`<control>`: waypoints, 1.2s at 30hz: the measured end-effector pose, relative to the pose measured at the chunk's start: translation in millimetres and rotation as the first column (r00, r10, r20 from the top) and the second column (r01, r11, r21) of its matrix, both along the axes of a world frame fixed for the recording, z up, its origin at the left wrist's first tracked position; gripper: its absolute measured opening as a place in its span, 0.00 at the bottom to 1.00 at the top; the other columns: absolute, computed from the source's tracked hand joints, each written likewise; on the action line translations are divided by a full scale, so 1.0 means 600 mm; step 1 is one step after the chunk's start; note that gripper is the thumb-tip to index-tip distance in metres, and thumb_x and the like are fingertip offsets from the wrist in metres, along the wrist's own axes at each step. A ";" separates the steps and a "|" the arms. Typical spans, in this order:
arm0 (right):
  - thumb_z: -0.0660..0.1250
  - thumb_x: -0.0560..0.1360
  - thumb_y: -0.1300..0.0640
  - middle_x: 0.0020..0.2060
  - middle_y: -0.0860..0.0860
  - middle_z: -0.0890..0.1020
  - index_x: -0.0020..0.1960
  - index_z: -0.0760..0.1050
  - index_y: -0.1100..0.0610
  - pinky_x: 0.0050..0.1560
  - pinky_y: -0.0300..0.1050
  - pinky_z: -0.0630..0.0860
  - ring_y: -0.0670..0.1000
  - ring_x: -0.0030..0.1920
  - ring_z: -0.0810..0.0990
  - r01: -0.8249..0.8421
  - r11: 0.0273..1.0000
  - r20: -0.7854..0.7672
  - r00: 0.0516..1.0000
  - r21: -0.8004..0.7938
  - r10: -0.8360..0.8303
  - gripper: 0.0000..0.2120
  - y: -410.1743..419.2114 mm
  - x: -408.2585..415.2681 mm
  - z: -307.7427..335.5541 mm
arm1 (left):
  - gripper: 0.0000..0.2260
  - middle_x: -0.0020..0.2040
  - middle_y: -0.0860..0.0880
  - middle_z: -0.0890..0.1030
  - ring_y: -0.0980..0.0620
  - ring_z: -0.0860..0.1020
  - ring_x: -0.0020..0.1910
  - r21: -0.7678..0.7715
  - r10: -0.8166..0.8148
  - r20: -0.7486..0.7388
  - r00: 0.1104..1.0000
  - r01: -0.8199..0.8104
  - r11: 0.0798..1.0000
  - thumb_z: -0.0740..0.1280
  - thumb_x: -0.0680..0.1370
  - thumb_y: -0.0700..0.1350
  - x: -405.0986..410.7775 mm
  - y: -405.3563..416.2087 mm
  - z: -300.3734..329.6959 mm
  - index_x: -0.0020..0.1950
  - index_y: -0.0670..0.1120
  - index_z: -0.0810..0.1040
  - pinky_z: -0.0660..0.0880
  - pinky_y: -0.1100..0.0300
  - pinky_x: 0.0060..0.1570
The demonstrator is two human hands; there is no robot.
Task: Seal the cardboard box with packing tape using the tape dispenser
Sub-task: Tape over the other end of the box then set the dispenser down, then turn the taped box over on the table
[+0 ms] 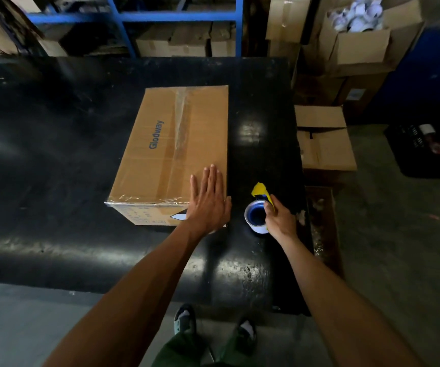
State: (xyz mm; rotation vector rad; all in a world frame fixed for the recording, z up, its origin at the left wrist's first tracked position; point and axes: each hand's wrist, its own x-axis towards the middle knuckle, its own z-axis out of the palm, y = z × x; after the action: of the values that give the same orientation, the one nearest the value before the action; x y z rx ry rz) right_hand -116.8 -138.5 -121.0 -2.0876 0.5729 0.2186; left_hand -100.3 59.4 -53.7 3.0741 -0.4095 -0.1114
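A closed brown cardboard box (160, 152) printed "Glodway" lies on the black table (54, 154). Clear tape runs along its centre seam and across its near edge. My left hand (208, 202) rests flat, fingers spread, on the box's near right corner. My right hand (279, 221) grips the yellow tape dispenser (262, 197), which carries a roll of tape with a blue core (256, 215). The dispenser is just right of the box, low over the table and apart from the cardboard.
Stacked cardboard boxes (325, 144) stand on the floor right of the table, one open box (359, 41) holds white items. A black crate (423, 152) sits far right. Blue shelving (176, 17) with cartons runs behind the table. My feet (213, 327) are at the near edge.
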 end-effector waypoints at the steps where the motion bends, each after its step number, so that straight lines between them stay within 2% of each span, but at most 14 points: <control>1: 0.59 0.82 0.49 0.60 0.60 0.81 0.69 0.74 0.52 0.62 0.52 0.72 0.64 0.62 0.78 0.011 0.998 0.004 1.000 -0.069 -0.011 0.18 -0.002 -0.003 -0.004 | 0.33 0.81 0.38 0.45 0.41 0.41 0.80 0.008 0.002 0.011 1.000 -0.002 1.000 0.41 0.80 0.56 0.000 0.000 0.001 0.80 0.37 0.47 0.42 0.35 0.75; 4: 0.59 0.82 0.50 0.49 0.63 0.83 0.56 0.80 0.58 0.50 0.51 0.73 0.65 0.53 0.80 0.105 0.982 0.013 0.995 -0.155 -0.104 0.15 -0.014 -0.010 -0.021 | 0.35 0.81 0.38 0.47 0.39 0.41 0.79 0.031 -0.002 0.027 1.000 0.002 1.000 0.38 0.78 0.57 0.000 -0.001 0.000 0.80 0.37 0.49 0.40 0.33 0.74; 9: 0.60 0.82 0.50 0.48 0.63 0.82 0.54 0.80 0.62 0.46 0.46 0.66 0.63 0.52 0.79 0.150 0.972 0.035 0.989 -0.182 -0.146 0.17 -0.021 -0.013 -0.018 | 0.35 0.79 0.35 0.40 0.35 0.35 0.77 0.021 0.066 0.023 0.998 -0.067 0.998 0.41 0.78 0.58 -0.002 -0.005 -0.002 0.80 0.39 0.46 0.36 0.30 0.71; 11: 0.60 0.82 0.50 0.50 0.65 0.81 0.56 0.78 0.63 0.50 0.50 0.70 0.65 0.54 0.79 0.137 0.970 -0.002 0.990 -0.200 -0.140 0.17 -0.019 -0.009 -0.017 | 0.35 0.79 0.33 0.38 0.34 0.35 0.77 0.021 0.144 0.043 0.989 -0.145 0.989 0.43 0.78 0.58 -0.009 -0.012 0.001 0.80 0.39 0.47 0.36 0.29 0.71; 14: 0.62 0.80 0.49 0.68 0.63 0.73 0.72 0.67 0.63 0.66 0.55 0.67 0.63 0.69 0.71 0.042 0.935 -0.058 0.996 -0.352 -0.067 0.25 -0.004 0.009 0.011 | 0.37 0.78 0.31 0.38 0.32 0.36 0.77 -0.084 0.357 -0.010 0.934 -0.356 0.931 0.52 0.79 0.59 -0.026 -0.031 0.012 0.79 0.36 0.47 0.37 0.29 0.71; 17: 0.59 0.81 0.46 0.79 0.56 0.57 0.79 0.55 0.57 0.76 0.55 0.57 0.56 0.79 0.55 -0.113 0.933 0.157 0.972 -0.343 0.176 0.31 0.039 0.049 0.073 | 0.39 0.78 0.31 0.40 0.31 0.38 0.77 -0.169 0.443 -0.071 0.894 -0.449 0.878 0.53 0.79 0.60 -0.040 -0.031 0.012 0.79 0.35 0.47 0.40 0.29 0.72; 19: 0.56 0.82 0.45 0.80 0.55 0.53 0.80 0.54 0.55 0.77 0.56 0.52 0.55 0.79 0.50 -0.243 0.877 0.283 0.882 -0.414 0.378 0.30 0.079 0.089 0.116 | 0.39 0.78 0.30 0.50 0.29 0.47 0.77 -0.176 0.418 -0.089 0.904 -0.427 0.887 0.52 0.77 0.60 -0.045 -0.015 0.011 0.78 0.33 0.55 0.45 0.28 0.72; 21: 0.54 0.83 0.45 0.80 0.56 0.50 0.80 0.52 0.55 0.78 0.56 0.47 0.55 0.80 0.47 -0.335 0.787 0.291 0.796 -0.518 0.531 0.30 0.128 0.131 0.155 | 0.39 0.77 0.30 0.57 0.28 0.54 0.76 -0.145 0.380 -0.084 0.921 -0.388 0.910 0.50 0.75 0.61 -0.048 0.006 0.004 0.76 0.33 0.61 0.47 0.27 0.71; 24: 0.50 0.83 0.44 0.81 0.55 0.44 0.81 0.48 0.53 0.77 0.57 0.41 0.54 0.80 0.41 -0.489 0.612 0.122 0.711 -0.621 0.692 0.30 0.193 0.170 0.174 | 0.39 0.76 0.30 0.58 0.27 0.55 0.75 -0.096 0.311 -0.122 0.943 -0.323 0.942 0.50 0.75 0.61 -0.056 0.052 -0.003 0.75 0.33 0.63 0.42 0.29 0.70; 26: 0.45 0.83 0.42 0.81 0.53 0.43 0.81 0.46 0.50 0.77 0.57 0.39 0.53 0.80 0.39 -0.581 0.513 -0.031 0.680 -0.633 0.732 0.29 0.230 0.168 0.157 | 0.39 0.78 0.31 0.52 0.28 0.49 0.76 -0.084 0.246 -0.136 0.960 -0.258 0.962 0.49 0.76 0.61 -0.057 0.103 -0.003 0.76 0.33 0.58 0.39 0.31 0.69; 30: 0.41 0.82 0.41 0.81 0.52 0.47 0.81 0.46 0.49 0.77 0.59 0.40 0.54 0.80 0.44 -0.455 0.590 -0.012 0.799 -0.668 0.602 0.29 0.304 0.128 0.128 | 0.43 0.75 0.39 0.29 0.34 0.28 0.73 -0.063 0.047 -0.191 0.980 -0.060 0.996 0.38 0.73 0.66 -0.038 0.227 0.003 0.79 0.38 0.38 0.27 0.35 0.69; 32: 0.42 0.82 0.41 0.81 0.55 0.49 0.81 0.47 0.52 0.77 0.59 0.40 0.56 0.80 0.45 -0.404 0.608 -0.046 0.855 -0.683 0.516 0.30 0.348 0.111 0.135 | 0.45 0.74 0.42 0.27 0.36 0.27 0.73 -0.044 -0.048 -0.246 0.968 0.038 0.998 0.36 0.69 0.67 -0.022 0.287 0.019 0.79 0.41 0.34 0.28 0.37 0.70; 34: 0.43 0.82 0.40 0.80 0.57 0.51 0.81 0.49 0.53 0.77 0.59 0.42 0.59 0.79 0.48 -0.375 0.599 -0.088 0.888 -0.708 0.452 0.31 0.386 0.097 0.146 | 0.43 0.75 0.44 0.28 0.38 0.31 0.76 0.018 -0.109 -0.266 0.958 0.118 0.993 0.41 0.72 0.67 0.007 0.343 0.033 0.79 0.42 0.34 0.32 0.39 0.72; 36: 0.47 0.80 0.37 0.76 0.60 0.59 0.79 0.55 0.53 0.76 0.58 0.49 0.61 0.75 0.56 -0.381 0.571 -0.088 0.877 -0.727 0.473 0.33 0.408 0.087 0.160 | 0.41 0.78 0.46 0.31 0.41 0.35 0.78 0.077 -0.124 -0.290 0.949 0.152 0.985 0.53 0.78 0.63 0.039 0.394 0.047 0.80 0.44 0.35 0.37 0.41 0.74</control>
State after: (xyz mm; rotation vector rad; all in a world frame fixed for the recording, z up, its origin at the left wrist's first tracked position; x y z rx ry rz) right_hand -64.8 106.5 -24.8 -3.0043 0.0278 0.1487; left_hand -76.8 296.0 -25.4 3.0516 -0.6177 -0.5876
